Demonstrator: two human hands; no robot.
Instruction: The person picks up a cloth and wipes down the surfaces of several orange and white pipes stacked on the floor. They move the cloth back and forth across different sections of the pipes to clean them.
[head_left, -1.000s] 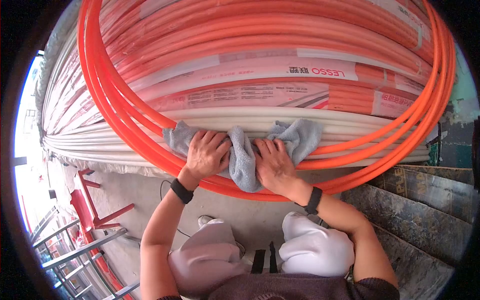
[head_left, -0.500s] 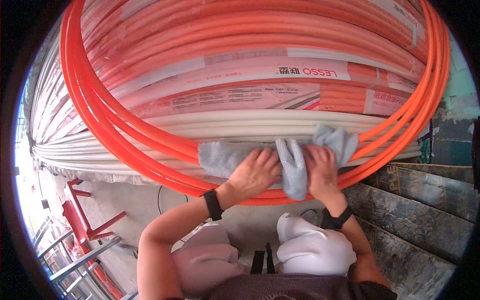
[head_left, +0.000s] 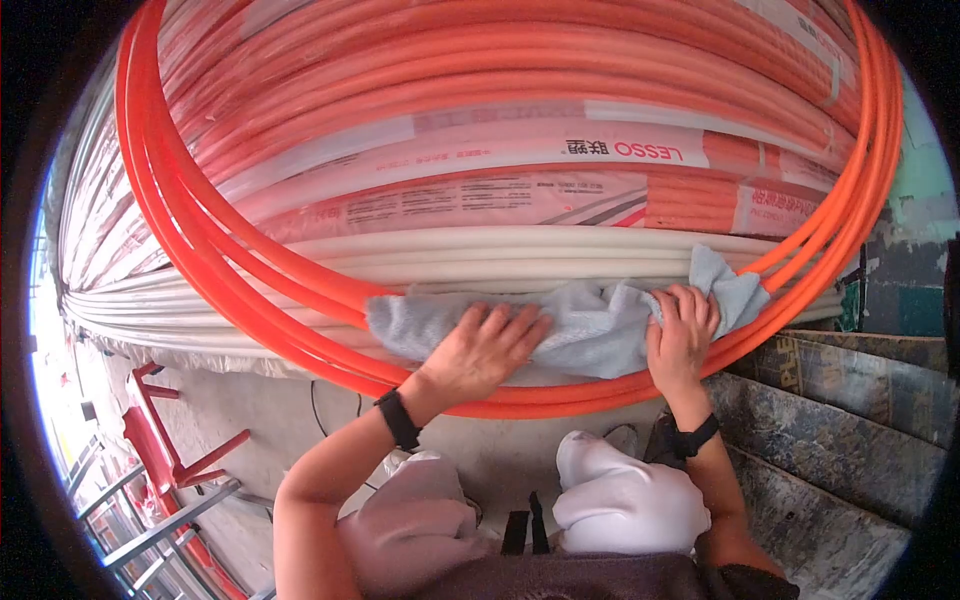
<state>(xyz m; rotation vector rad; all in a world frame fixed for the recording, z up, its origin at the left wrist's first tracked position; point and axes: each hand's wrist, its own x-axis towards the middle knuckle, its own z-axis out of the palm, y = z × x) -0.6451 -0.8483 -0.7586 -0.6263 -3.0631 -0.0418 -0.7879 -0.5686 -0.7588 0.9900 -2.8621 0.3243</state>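
Observation:
A grey-blue cloth [head_left: 590,325] lies stretched along the front of a loose coil of orange pipe [head_left: 270,345]. My left hand [head_left: 485,350] rests flat on the cloth's left half, fingers spread, with a black band on the wrist. Over at the cloth's right part, my right hand [head_left: 682,335] has its fingers bent onto the fabric, pinching a fold of it. Part of the cloth sticks up in a crumpled end beyond the right hand. The pipe under the cloth is hidden.
Behind the coil are stacked white pipes [head_left: 480,245] and plastic-wrapped orange coils [head_left: 400,60] with printed labels. A red plastic stool [head_left: 155,440] and metal frames [head_left: 165,525] stand at the lower left. Dark stained boards [head_left: 820,435] lie at the right.
The bunched fold between my hands has been spread out flat. My right hand has moved right with the cloth's end, and my left hand slightly left.

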